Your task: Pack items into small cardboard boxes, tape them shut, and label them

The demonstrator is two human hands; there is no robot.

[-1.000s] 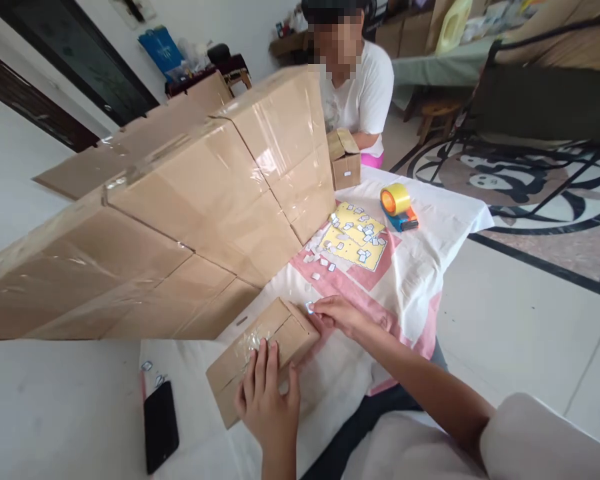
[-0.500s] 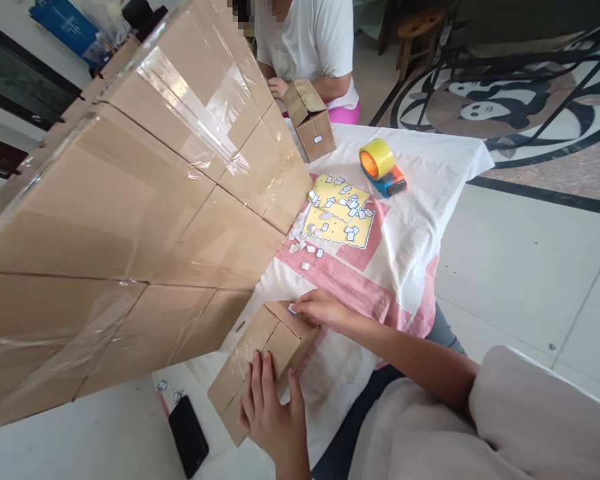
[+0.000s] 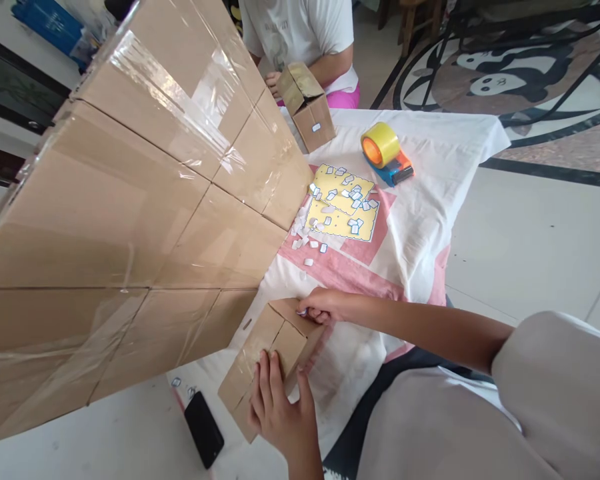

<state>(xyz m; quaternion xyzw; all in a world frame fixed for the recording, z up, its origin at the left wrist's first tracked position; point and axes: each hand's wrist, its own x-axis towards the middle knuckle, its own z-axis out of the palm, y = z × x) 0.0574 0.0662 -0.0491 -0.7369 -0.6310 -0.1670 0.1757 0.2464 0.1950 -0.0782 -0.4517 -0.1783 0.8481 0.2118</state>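
A small cardboard box [image 3: 260, 347] lies on a white and pink cloth [image 3: 420, 220] in front of me. My left hand [image 3: 280, 407] rests flat on its near end, fingers stretched out. At the box's far end my right hand [image 3: 325, 305] has its fingertips pinched on a small white sticker [image 3: 303, 311], pressed against the end face. More small white stickers [image 3: 307, 245] lie scattered on the cloth beyond, and several sit on yellow backing sheets [image 3: 343, 210].
A tall stack of taped cardboard cartons [image 3: 145, 193] fills the left. A yellow tape roll on a blue dispenser [image 3: 386, 153] lies at the far right of the cloth. A black phone [image 3: 203, 429] lies on the floor. Opposite, a person in a white shirt [image 3: 305, 30] handles another small box [image 3: 307, 107].
The view has tilted down and closer. My right hand has moved its sticker from the box's top corner onto the end face. My left hand stays flat on the box.
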